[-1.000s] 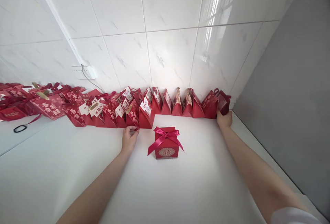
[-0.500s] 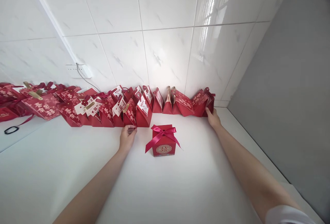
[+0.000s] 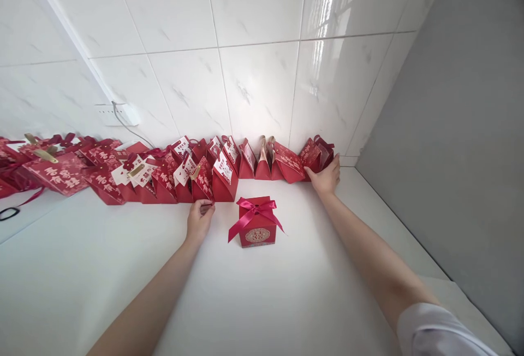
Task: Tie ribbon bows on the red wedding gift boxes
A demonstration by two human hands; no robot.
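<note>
Right of centre in the frame, the right hand (image 3: 326,179) spreads its grip wide against the lower front of 2 peaked red boxes (image 3: 311,155) at the row's right end, thumb left, fingers right. They stand side by side beneath dark red ribbon loops, pale print showing on the left box. Left of centre, the left hand (image 3: 200,220) curls its grip at the base of a gold-ribboned box (image 3: 202,185); I cannot tell whether it holds anything.

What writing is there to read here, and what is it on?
Patterned red boxes: pale Chinese characters, perhaps "喜" among them; too blurred to be sure.
White tags: dark printing, too small to read.
Red box with the pink bow: round gold emblem, too fine to read.
</note>
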